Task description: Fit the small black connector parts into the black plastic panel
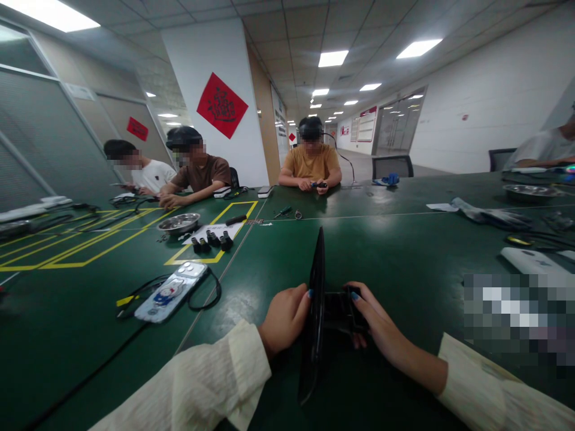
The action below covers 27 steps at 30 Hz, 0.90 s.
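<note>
Between the hands: a thin black panel (314, 311) is held on edge, upright on the green table (404, 251), seen nearly edge-on.
Left hand (283, 320): closed against the panel's left face, fingers curled, thumb tip pressed to the edge.
Right hand (372, 326): closed around a black block (339, 311) that sits against the panel's right face; fingertips are laid over its top.
Step in hand: the block looks to be worked on at the panel, fitted on or taken off; which of the two cannot be told from this angle.
Next move calls for: the panel to be kept steady by the left hand while the block is gripped firmly by the right; a slip would tip the panel flat.
Position: panel and block are close to the body, at the table's near edge, both hands touching them.
Nearby left: a phone (171, 293) with a cable is lying apart from the hands.
Further off: a metal bowl (178, 222) and small black parts (211, 241) are set well away.
Across the table: other people are seated, their hands busy with their own items.
</note>
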Each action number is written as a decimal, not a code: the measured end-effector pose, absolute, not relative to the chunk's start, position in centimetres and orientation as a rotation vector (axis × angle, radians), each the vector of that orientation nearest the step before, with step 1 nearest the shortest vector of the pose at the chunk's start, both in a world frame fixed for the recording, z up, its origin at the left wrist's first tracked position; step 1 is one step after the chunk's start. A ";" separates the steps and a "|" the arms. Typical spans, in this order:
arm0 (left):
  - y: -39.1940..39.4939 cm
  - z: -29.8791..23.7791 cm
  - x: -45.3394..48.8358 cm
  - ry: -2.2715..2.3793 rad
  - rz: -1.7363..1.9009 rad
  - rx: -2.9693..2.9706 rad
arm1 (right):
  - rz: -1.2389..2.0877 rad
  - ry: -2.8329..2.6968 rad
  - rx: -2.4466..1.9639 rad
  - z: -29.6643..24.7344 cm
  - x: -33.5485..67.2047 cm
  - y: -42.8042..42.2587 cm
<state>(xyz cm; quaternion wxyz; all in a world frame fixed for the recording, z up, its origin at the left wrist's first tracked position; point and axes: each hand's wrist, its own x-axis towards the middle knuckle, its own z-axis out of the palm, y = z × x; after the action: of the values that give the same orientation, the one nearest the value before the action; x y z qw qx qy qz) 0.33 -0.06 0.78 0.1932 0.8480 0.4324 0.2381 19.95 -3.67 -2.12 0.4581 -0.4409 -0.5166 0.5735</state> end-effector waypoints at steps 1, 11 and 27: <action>0.0 0.7 0.3 1.199 0.674 2.383 | 1.410 -1.272 -1.089 -2.2 20.0 -3.6; 0.0 0.6 0.1 1.136 0.695 2.431 | 1.389 -1.288 -1.126 -1.7 19.9 -3.8; 0.5 0.3 -0.3 1.222 0.536 2.672 | 1.380 -1.328 -1.121 -2.3 20.0 -3.7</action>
<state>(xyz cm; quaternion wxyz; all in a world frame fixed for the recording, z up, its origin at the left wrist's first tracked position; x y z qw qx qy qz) -0.28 0.48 0.26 0.0772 0.8919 0.4080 0.1789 19.95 -3.69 -2.31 0.4450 -0.4523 -0.5359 0.5570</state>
